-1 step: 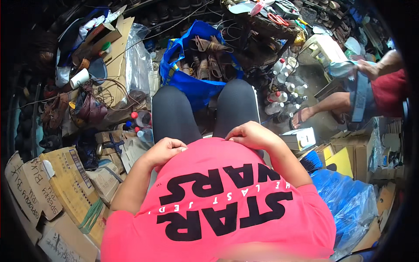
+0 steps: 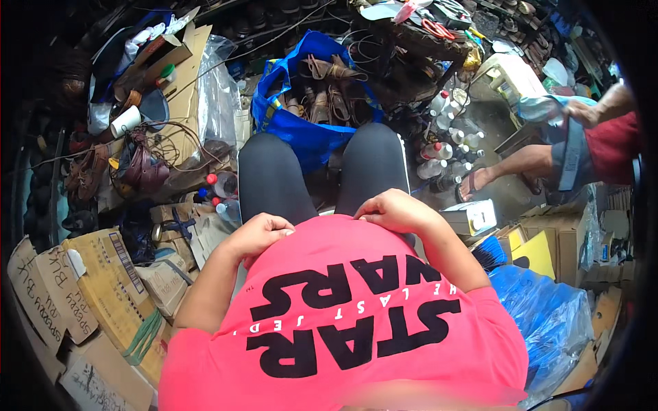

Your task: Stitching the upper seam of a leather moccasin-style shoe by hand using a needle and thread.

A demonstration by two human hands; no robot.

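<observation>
My left hand (image 2: 262,233) rests at the front of my pink T-shirt (image 2: 329,236), its fingers curled together on the cloth by the hem. On the other side, my right hand (image 2: 394,209) pinches the hem with fingers and thumb drawn in. Part of the fingers of both hands is hidden against the shirt and my lap. Beyond my dark-trousered knees (image 2: 271,175) stands an open blue bag (image 2: 291,127), filled with brown leather-like shoe pieces (image 2: 319,103). Neither hand touches the bag.
Several plastic bottles (image 2: 433,168) stand right of my knees. Further right, another person's hand (image 2: 581,113) holds light blue cloth or plastic. Cardboard boxes (image 2: 113,274) crowd the left, with a white cup (image 2: 125,121) above them. Blue plastic wrapping (image 2: 541,308) lies at the right.
The other person's hand and the light blue material at the right have shifted slightly. My hands keep their place at the shirt hem.
</observation>
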